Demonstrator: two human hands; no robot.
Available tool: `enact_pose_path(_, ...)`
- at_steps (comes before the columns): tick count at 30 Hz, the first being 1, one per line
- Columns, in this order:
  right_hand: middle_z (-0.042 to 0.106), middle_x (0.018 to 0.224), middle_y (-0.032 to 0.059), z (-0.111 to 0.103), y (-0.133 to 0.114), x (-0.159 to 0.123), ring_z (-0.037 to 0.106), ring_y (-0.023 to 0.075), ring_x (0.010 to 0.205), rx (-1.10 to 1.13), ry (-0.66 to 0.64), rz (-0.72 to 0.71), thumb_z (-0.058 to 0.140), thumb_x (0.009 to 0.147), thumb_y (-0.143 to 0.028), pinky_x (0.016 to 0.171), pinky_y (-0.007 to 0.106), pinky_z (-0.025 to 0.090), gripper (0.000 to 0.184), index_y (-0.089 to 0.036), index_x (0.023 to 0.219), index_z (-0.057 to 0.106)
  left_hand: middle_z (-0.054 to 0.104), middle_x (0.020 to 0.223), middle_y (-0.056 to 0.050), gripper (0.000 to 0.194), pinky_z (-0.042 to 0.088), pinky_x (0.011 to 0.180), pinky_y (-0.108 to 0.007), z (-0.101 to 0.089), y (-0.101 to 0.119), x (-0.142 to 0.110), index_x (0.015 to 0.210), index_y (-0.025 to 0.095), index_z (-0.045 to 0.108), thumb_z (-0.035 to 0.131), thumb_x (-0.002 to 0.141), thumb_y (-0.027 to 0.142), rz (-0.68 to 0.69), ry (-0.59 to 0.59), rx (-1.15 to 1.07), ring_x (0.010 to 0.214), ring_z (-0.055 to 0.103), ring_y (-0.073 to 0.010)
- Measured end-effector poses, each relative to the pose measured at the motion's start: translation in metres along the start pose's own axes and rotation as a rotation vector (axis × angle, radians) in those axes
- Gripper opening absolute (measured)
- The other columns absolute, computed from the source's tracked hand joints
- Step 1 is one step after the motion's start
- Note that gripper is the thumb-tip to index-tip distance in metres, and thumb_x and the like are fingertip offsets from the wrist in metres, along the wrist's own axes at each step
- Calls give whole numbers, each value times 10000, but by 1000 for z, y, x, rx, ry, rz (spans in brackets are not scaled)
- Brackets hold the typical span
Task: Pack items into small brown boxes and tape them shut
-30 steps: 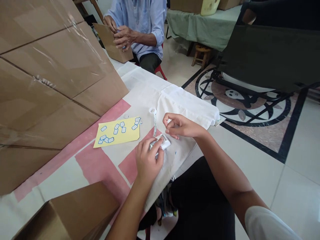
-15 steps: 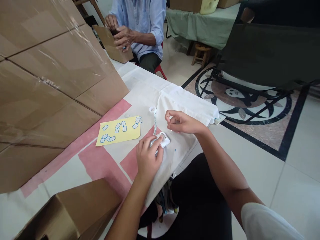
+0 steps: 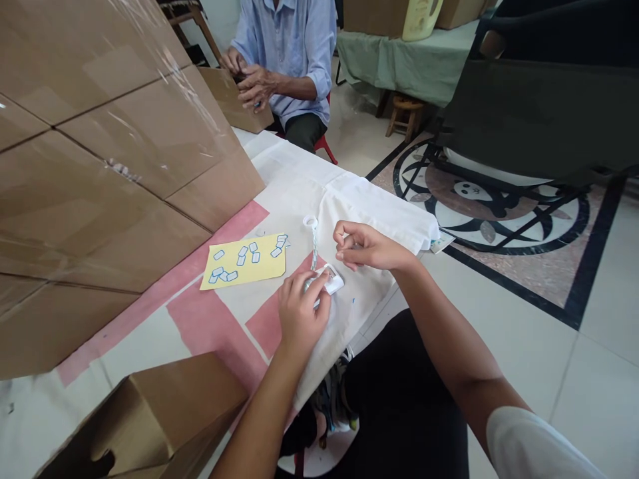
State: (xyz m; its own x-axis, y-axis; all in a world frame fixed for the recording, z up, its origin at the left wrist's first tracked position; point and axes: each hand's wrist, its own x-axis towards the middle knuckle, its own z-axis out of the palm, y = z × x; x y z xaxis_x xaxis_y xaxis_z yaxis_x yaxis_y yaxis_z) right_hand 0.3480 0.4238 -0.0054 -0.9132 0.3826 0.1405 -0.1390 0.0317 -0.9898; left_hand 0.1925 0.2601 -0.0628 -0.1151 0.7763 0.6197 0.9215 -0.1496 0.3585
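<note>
Head view: small white device (image 3: 336, 285)

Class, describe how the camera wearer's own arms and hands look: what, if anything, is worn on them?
The left hand and right hand are bare, with no gloves, and no watch or bracelet shows on either wrist. The right arm has a plain, pale, whitish sleeve on its upper part, leaving the forearm uncovered. The left forearm is uncovered too; any left sleeve is out of view.

On my feed, the small device (image 3: 336, 284) looks like smooth white plastic, the yellow sheet (image 3: 267, 267) like matt paper. I see cardboard cartons (image 3: 134, 133) under glossy clear tape (image 3: 180, 86), and a creased fabric tablecloth (image 3: 294, 173).
</note>
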Motion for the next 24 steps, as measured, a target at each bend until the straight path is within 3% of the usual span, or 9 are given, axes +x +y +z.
enact_pose_path(3,536,574,-85,5,-3,1,421,82,504,-80,8,0,632,931,-262,536,212,330,218,-219,886,423,694,1072,-68,304,496,898,-383,-1,0,0,1129,231,718,592,882,107,-2,-13,-5,1024,617,-230)
enact_pose_path(7,489,550,-92,-10,20,-2,394,97,513,-282,7,210,596,921,-237,535,217,317,157,-214,883,446,697,1062,-67,293,489,894,-382,-1,0,1,1105,237,737,601,880,109,6,-23,3,995,608,-230)
enact_pose_path(9,496,558,-88,-16,27,-4,406,104,531,-313,13,245,583,927,-237,549,220,326,139,-214,891,451,698,1044,-69,287,491,894,-375,-1,0,2,1101,228,741,601,881,108,10,-20,4,994,609,-228)
enact_pose_path(18,523,636,-58,8,-14,-7,450,97,584,-193,-43,3,608,967,-246,586,226,355,165,-202,882,474,690,1083,-71,307,485,903,-393,-2,3,0,1127,237,730,601,881,106,-9,-25,12,1021,607,-236)
enact_pose_path(24,509,651,-53,5,-11,-7,470,101,615,-165,-3,28,599,988,-241,608,229,373,109,-191,940,514,695,1065,-67,326,482,880,-393,1,2,1,1116,250,740,620,854,97,-1,-11,27,986,592,-240)
